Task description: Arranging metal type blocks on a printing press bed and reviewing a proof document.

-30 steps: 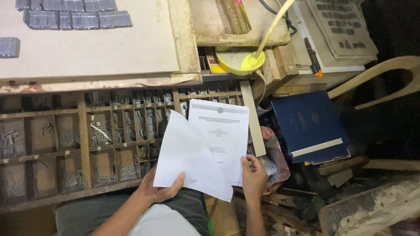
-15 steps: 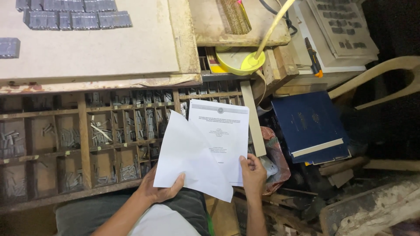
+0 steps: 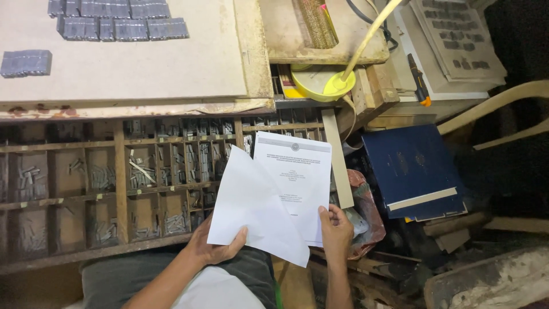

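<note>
- Change: against the earlier views, nothing has shifted; both sheets and both hands sit as before, so the papers remain held up for reading.
- Left hand (image 3: pixel 214 247): fingers pinch the lower edge of the blank sheet (image 3: pixel 254 209).
- Right hand (image 3: pixel 336 233): fingers pinch the printed sheet (image 3: pixel 297 177) at its lower right corner.
- Both sheets overlap above the compartmented type case (image 3: pixel 114 183); a blue book (image 3: pixel 412 169) lies to the right.

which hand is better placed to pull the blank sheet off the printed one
Left, probably. The left hand already grips the blank sheet at its lower edge, while the right hand pinches the printed page.
</note>
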